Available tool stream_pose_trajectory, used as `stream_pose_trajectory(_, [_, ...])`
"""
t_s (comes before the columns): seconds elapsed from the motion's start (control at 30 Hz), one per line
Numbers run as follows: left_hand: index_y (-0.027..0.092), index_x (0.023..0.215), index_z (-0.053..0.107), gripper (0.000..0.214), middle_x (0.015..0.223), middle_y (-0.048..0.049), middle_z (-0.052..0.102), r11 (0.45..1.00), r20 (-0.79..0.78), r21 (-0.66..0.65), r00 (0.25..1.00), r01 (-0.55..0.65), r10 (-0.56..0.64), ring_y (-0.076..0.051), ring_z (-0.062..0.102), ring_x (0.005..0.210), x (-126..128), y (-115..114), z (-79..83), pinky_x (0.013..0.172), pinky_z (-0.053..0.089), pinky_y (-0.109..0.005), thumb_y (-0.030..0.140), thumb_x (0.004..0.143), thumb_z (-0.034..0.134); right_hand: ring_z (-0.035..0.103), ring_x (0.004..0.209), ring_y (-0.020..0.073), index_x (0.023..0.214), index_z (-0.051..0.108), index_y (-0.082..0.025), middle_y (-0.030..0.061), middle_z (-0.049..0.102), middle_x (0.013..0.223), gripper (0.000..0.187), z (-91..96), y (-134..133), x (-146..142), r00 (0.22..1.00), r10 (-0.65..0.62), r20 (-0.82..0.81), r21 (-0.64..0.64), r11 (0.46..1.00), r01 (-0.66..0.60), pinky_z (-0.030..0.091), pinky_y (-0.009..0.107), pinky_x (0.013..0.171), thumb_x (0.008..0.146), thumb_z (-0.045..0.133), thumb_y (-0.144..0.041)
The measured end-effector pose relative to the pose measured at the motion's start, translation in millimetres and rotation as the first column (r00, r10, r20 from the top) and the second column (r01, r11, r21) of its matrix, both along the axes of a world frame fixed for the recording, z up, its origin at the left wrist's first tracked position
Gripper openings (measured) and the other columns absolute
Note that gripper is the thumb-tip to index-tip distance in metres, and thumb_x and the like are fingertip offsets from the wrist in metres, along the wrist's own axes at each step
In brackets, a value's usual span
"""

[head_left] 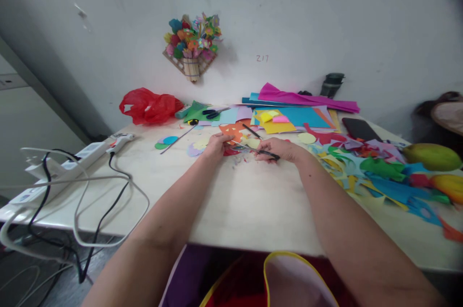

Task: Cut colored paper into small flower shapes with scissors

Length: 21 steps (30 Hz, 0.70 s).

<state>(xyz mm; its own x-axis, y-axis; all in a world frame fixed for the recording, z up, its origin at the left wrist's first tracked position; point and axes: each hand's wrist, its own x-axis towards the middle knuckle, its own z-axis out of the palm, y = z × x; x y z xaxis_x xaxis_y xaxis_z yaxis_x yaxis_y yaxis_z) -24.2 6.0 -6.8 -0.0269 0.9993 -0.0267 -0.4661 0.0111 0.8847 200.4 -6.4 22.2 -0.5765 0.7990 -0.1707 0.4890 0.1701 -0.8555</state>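
Note:
Over the middle of the white table, my left hand [217, 144] pinches the near edge of an orange paper piece [232, 132] that has small cut-outs in it. My right hand [275, 148] is closed around the black handles of a pair of scissors [269, 154]. Their blades point left, at the paper close by my left fingers; whether they touch it I cannot tell. Just beyond lies a dark pencil-like stick [252, 131]. Pale paper rounds [253, 143] and tiny scraps [238, 160] lie around and below my hands.
Left are a power strip [77, 157] with looping cables and a red plastic bag [148, 106]. A second pair of scissors [211, 114] lies at the back, near stacked coloured sheets [300, 116]. Right are a phone [360, 129], paper scraps [383, 169] and a green mango-like fruit [432, 156].

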Motion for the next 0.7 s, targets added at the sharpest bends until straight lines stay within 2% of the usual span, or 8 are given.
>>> stream_pose_trajectory(0.7, [0.011, 0.066, 0.064, 0.009, 0.063, -0.0062, 0.069, 0.999, -0.004, -0.011, 1.000, 0.030, -0.030, -0.017, 0.068, 0.056, -1.5, 3.1, -2.4, 0.056, 0.056, -0.025, 0.004, 0.061, 0.069, 0.043, 0.041, 0.0059, 0.081, 0.067, -0.014, -0.0049, 0.055, 0.050, 0.038, -0.2, 0.9, -4.2, 1.000, -0.004, 0.023, 0.023, 1.000, 0.004, 0.034, 0.020, 0.042, 0.059, 0.082, -0.042])
